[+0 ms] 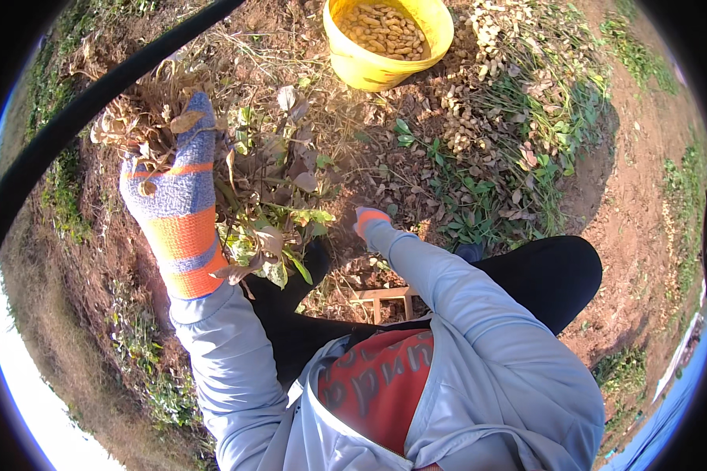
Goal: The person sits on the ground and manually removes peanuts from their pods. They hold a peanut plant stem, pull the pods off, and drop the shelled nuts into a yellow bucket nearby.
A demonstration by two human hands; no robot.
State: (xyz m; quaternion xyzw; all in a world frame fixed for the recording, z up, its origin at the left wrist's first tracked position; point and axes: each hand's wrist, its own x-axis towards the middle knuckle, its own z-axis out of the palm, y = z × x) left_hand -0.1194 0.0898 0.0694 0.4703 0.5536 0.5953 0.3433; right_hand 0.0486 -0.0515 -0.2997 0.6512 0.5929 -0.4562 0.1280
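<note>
My left hand (174, 188), in a blue and orange knit glove, grips a bunch of dry brown peanut plants (144, 112). The thumb lies across the withered stems, which hide the other fingers. Leafy stalks (259, 200), part green and part wilted, hang and lie just right of that glove. My right hand (371, 219) is low over the soil between my knees, in a glove of like colours. It looks small and end-on, and its fingers cannot be made out, nor whether they hold anything.
A yellow bucket (359, 68) partly filled with peanuts (383, 29) stands ahead of me. Pulled peanut plants (542, 112) with pods (462, 120) are heaped to its right. A small wooden stool (383, 294) shows between my legs. A black cable or strap (100, 88) crosses the upper left.
</note>
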